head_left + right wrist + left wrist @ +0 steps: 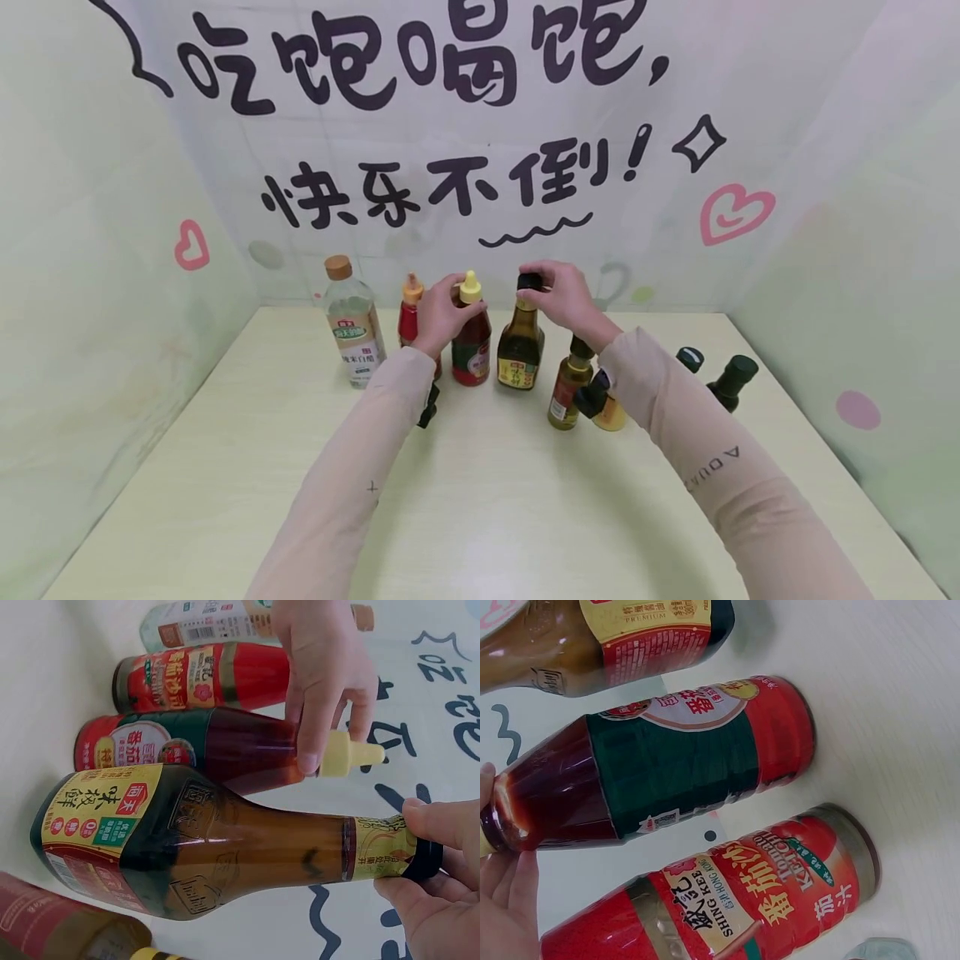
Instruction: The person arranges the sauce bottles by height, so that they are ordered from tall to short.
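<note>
My left hand [441, 312] pinches the neck of a squeeze bottle of ketchup [471, 358], just below its yellow nozzle cap. That bottle has a dark green band, seen large in the left wrist view. With thumb and fingers my right hand [567, 293] grips a soy sauce bottle [521, 343] at its black cap. Both bottles are upright, side by side with a small gap, at the back of the table. A second ketchup bottle [780, 885], red with an orange cap, stands left of the first, partly hidden behind my left hand and wrist.
A clear vinegar bottle [352, 333] with a brown cap stands at the far left of the row. Right of the soy sauce are a small bottle [567, 396], a yellow-based container [610, 415] and a dark green bottle [732, 383], partly behind my right arm. A printed wall [420, 250] closes the back.
</note>
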Demonstrator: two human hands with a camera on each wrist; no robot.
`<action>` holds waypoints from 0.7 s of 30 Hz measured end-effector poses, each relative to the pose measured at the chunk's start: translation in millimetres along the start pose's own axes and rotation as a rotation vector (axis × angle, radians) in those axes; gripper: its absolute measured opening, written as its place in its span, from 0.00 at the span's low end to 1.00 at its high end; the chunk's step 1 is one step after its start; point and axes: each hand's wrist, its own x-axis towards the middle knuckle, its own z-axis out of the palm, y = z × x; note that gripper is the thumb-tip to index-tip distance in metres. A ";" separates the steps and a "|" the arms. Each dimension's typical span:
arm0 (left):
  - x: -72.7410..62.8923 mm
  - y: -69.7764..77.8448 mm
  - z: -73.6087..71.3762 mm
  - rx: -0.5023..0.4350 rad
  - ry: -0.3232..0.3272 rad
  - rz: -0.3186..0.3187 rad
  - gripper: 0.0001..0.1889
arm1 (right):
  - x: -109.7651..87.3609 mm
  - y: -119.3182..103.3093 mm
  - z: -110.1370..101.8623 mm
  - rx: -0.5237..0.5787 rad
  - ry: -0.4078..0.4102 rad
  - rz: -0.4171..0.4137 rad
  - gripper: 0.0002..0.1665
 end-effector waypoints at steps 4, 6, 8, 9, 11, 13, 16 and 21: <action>0.7 -0.2 -1.3 -0.003 -0.015 -0.003 0.25 | 5.8 6.1 -0.1 -0.010 -0.001 0.015 0.21; 1.2 0.1 -2.8 0.005 -0.026 -0.005 0.25 | 8.6 8.4 0.7 -0.003 0.002 0.023 0.21; 1.5 1.0 -4.7 0.008 -0.039 -0.008 0.25 | 11.0 10.4 1.9 0.002 0.000 0.035 0.21; 1.7 1.6 -5.5 0.009 -0.044 -0.011 0.25 | 11.9 11.3 2.6 0.003 -0.004 0.042 0.21; 2.0 3.1 -7.0 0.018 -0.054 -0.014 0.25 | 13.3 12.9 3.7 0.007 -0.013 0.054 0.21; 2.1 4.6 -8.1 0.020 -0.067 -0.017 0.25 | 14.7 15.4 4.3 0.004 -0.019 0.066 0.21; 2.5 5.8 -9.0 0.026 -0.082 -0.019 0.26 | 16.3 18.9 4.4 0.006 -0.018 0.072 0.21; 3.5 4.9 -10.5 0.032 -0.108 -0.013 0.27 | 18.0 20.9 4.3 0.020 -0.006 0.063 0.21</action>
